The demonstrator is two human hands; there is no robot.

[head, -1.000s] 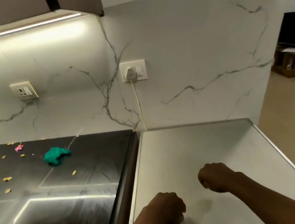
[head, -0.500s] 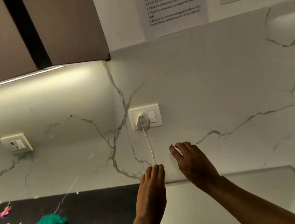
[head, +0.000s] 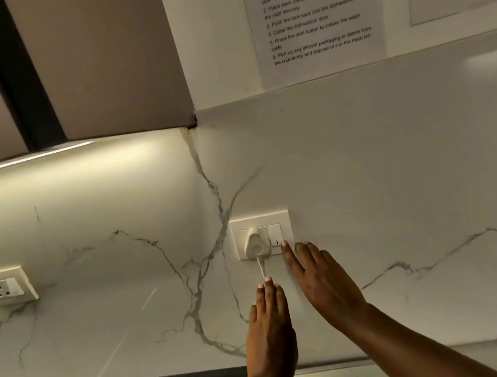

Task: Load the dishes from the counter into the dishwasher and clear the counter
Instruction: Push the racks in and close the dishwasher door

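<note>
At centre frame, the right hand (head: pixel 323 278), fingers straight, touches the wall switch (head: pixel 275 235), while the flat left hand (head: pixel 268 326) reaches below the plug (head: pixel 255 243).

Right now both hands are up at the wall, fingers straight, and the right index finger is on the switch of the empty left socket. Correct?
Not quite. In the head view the right hand reaches the switch of the middle socket plate, the one with the white plug in it. The left socket is untouched. The left hand is raised, fingers straight.
</note>
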